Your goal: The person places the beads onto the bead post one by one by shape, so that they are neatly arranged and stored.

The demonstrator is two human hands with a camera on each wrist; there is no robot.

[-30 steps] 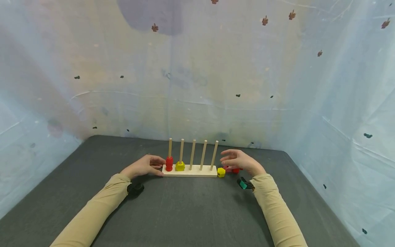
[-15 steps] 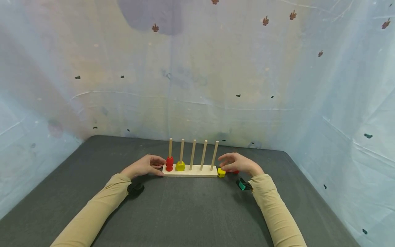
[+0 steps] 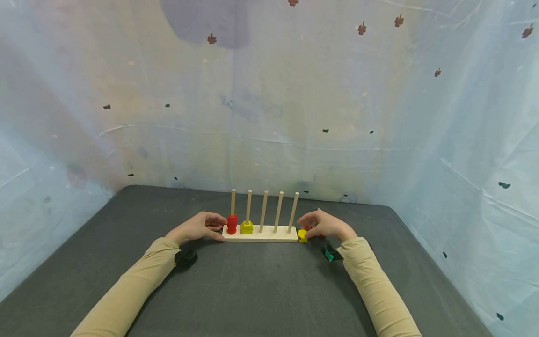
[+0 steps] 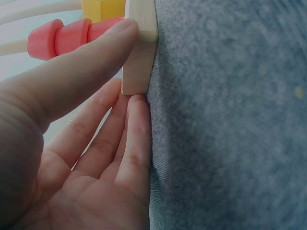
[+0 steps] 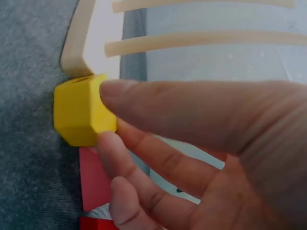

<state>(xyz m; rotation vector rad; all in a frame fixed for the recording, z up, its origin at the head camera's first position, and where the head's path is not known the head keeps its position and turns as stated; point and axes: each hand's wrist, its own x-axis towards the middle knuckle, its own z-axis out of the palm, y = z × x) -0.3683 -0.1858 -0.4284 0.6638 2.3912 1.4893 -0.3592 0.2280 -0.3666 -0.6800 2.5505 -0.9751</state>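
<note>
A wooden peg stand (image 3: 265,236) with several upright pegs lies across the table. Red beads (image 3: 232,224) sit stacked on its leftmost peg, a yellow bead (image 3: 246,228) on the peg beside it. My left hand (image 3: 195,227) holds the stand's left end, thumb over the edge and fingertips against the end face (image 4: 136,72). At the other end, my right hand (image 3: 326,223) pinches a loose yellow hexagonal bead (image 5: 79,112) between thumb and fingers. That bead is on the table, close against the stand's right end. Red pieces (image 5: 95,179) lie beside it, partly hidden by my fingers.
The dark grey tabletop (image 3: 252,290) reaches back to a pale patterned sheet (image 3: 269,117) that hangs behind and along both sides. Bare pegs (image 3: 278,210) rise from the middle and right of the stand.
My right hand has come down and slightly left, and its thumb and fingers have closed on the loose yellow bead. The left hand stays at the stand's end.
</note>
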